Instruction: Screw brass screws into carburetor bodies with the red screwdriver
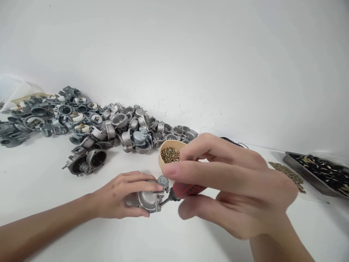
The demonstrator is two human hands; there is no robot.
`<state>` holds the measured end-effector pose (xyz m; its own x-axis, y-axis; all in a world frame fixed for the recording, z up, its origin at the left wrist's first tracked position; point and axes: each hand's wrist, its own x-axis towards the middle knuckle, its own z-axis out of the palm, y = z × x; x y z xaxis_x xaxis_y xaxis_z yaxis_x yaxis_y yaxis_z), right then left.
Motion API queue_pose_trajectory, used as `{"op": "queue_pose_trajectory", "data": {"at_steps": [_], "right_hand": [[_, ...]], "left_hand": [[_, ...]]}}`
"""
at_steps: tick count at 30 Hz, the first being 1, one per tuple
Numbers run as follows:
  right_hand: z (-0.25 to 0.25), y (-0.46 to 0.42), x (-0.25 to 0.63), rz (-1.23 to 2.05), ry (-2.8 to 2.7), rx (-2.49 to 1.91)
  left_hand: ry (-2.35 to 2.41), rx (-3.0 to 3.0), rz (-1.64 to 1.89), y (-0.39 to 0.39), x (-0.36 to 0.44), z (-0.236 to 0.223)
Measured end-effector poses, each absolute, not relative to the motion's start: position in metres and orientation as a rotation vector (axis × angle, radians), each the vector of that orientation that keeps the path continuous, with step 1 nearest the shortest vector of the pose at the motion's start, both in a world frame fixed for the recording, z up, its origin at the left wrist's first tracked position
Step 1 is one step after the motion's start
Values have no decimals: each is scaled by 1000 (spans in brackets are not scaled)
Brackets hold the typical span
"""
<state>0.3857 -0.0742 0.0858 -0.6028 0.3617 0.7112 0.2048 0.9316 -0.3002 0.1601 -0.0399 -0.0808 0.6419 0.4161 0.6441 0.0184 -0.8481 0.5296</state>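
Observation:
My left hand (124, 194) is wrapped round a silver metal carburetor (148, 199) on the white table, its rounded bowl facing up. In my right hand (231, 185) is a screwdriver (188, 190) with a red and black handle, held between thumb and fingers. The screwdriver's shaft slants down to the left, its tip at the near right edge of the carburetor. Whether the tip sits in a screw is too small to tell. Behind my right fingertips stands a cream bowl (160, 156) of small brass-coloured screws (170, 154), partly hidden by that hand.
Silver float bowls (120, 120) lie heaped along the wall, with carburetor bodies (35, 116) piled at the left. Two loose bowls (88, 160) lie nearer me. At the right are a heap of small brass parts (287, 174) and a grey tray (308, 176) of black pieces.

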Motion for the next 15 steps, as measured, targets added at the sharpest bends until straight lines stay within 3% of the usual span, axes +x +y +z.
{"op": "queue_pose_trajectory", "data": {"at_steps": [4, 9, 15], "right_hand": [[86, -77, 384, 416, -2228, -529], [86, -65, 384, 268, -2182, -268], [90, -67, 388, 429, -2305, -395]], "left_hand": [[308, 2379, 1123, -39, 160, -84], [298, 2371, 1140, -38, 160, -85], [313, 2371, 1117, -39, 160, -83]]}}
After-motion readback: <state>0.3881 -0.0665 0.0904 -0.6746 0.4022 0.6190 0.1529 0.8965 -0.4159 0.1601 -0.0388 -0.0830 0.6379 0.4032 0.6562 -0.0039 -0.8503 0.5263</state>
